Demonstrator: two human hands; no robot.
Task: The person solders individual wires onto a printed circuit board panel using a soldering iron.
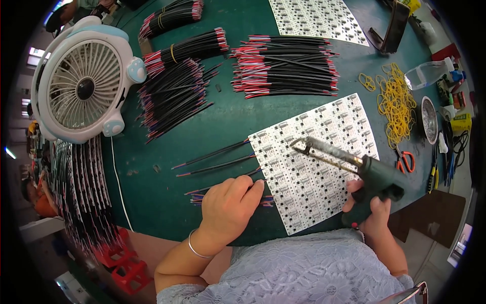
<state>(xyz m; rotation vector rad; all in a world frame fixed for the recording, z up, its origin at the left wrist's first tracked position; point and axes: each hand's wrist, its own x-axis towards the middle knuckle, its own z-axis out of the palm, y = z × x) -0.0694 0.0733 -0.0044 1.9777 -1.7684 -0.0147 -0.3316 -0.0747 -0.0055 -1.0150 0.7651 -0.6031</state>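
Observation:
My right hand [373, 215] grips the handle of a dark green soldering gun [380, 177]. The gun's metal tip reaches over a white sheet of small circuit boards [309, 202] that lies tilted on the table. At the sheet's left edge my left hand [232, 205] is closed, thumb and forefinger pinched on a thin black cable [254, 172] whose end meets the edge; the fingers hide part of it. Two more black cables [217, 154] run from that edge to the left. Loose cables with coloured wire ends [196, 199] lie under and beside the left hand.
Black cable bundles [286, 66] and a second board sheet [324, 17] lie at the back. A white fan [83, 86] stands left. On the right are yellow rubber bands [395, 106], orange-handled pliers [406, 161], a metal bowl [429, 120] and a dark stand [395, 30].

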